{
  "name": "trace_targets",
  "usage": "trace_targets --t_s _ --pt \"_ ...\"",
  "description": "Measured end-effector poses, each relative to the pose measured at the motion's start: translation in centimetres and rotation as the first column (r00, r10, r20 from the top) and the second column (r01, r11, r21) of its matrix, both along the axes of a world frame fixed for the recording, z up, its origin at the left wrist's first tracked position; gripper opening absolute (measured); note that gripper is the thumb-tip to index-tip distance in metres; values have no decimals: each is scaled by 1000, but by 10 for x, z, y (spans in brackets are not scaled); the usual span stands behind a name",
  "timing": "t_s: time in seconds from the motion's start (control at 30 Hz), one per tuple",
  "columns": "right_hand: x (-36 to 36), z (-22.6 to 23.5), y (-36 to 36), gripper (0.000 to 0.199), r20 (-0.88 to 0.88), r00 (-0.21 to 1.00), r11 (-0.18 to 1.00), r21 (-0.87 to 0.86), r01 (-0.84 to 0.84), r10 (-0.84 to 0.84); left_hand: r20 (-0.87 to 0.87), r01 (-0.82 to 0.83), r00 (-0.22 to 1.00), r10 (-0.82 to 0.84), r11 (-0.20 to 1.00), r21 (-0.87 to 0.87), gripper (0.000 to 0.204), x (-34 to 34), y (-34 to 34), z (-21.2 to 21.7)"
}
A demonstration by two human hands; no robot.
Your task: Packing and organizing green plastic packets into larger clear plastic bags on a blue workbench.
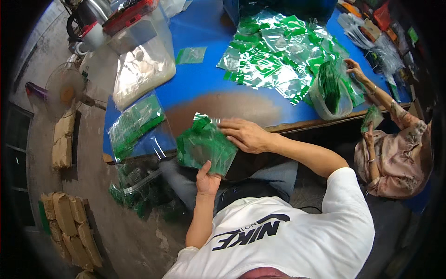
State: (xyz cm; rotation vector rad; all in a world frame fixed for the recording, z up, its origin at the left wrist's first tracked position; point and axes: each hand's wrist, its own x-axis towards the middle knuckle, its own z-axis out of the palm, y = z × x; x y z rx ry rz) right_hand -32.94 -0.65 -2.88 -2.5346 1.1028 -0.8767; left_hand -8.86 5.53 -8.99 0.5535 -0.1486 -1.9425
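A fanned stack of clear plastic bags with green bands point(206, 145) is held above my lap, just off the table's front edge. My left hand point(208, 180) grips the stack from below, its thumb lying over the near edge. At the stack's right edge, my right hand point(246, 135) has its fingers closed on the upper bags; its thumb is mostly hidden. To the left, a bundle of similar green-and-clear bags point(137, 123) lies in a large clear sleeve at the table's corner. One separate green bag point(191, 55) rests farther back on the table.
Loose green bags point(274, 51) are heaped on the blue table point(197, 79). A clear tub point(331, 100) of bags stands before a co-worker point(395, 153), who holds more bags. At left are a lidded plastic bin point(144, 60), a fan point(66, 90) and brown packages point(69, 223).
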Motion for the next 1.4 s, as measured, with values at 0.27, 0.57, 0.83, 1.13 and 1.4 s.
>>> trace_targets --t_s 0.27,0.57,0.83,1.13,1.4 --pt "-52 11 -167 70 -440 611 731 -178 658 -658 8 52 999 -52 999 0 53 3 -7 6" --pt "34 34 -58 39 206 950 693 650 -312 235 66 -46 997 45 999 5 58 45 -7 10" --pt "10 5 -303 45 21 898 892 -104 439 -439 2 -37 999 37 997 64 57 27 -1 -2" --pt "14 -10 -262 43 -346 835 903 -210 375 -427 80 -28 996 26 999 24 59 43 0 -18" --pt "-45 0 -144 34 -311 844 899 -166 405 -438 -149 88 985 -91 996 -24 43 41 9 -37"
